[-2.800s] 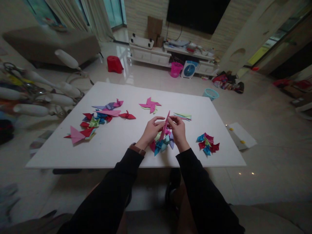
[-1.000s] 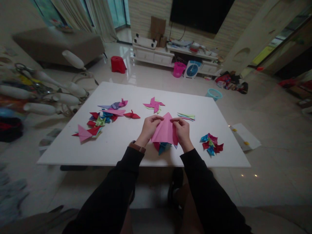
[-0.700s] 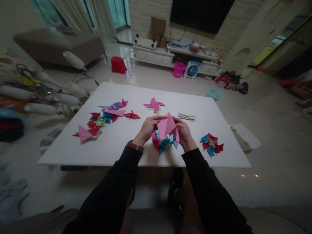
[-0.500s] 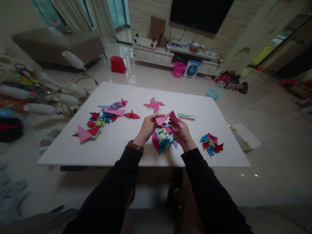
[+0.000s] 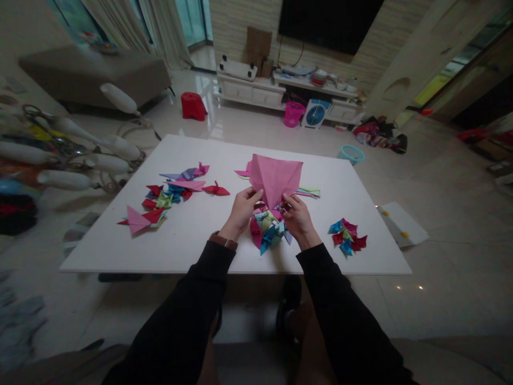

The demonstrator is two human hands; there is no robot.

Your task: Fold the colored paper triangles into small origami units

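Observation:
A creased sheet of pink origami paper (image 5: 276,176) is spread out above the middle of the table, its lower part narrowing to a point. My left hand (image 5: 243,209) pinches its lower left edge between thumb and fingers. On the lower right edge, my right hand (image 5: 297,215) grips it the same way. Below and between both hands lies a heap of folded paper pieces (image 5: 271,232) in blue, green, magenta and purple, its top partly hidden. Behind the sheet, a pink-and-green paper pinwheel (image 5: 242,172) and a stack of thin folded strips (image 5: 310,192) are partly covered.
On the white table (image 5: 200,240), several folded cranes and figures (image 5: 164,199) lie at the left, with a red crane (image 5: 217,189) beside them. A small cluster of folded pieces (image 5: 348,236) sits at the right. Beyond the table stands a blue basket (image 5: 351,154).
The pink paper, folded up between my fingers before, is now opened out into a wide sheet that rises over the pinwheel. Both hands have stayed nearly in place.

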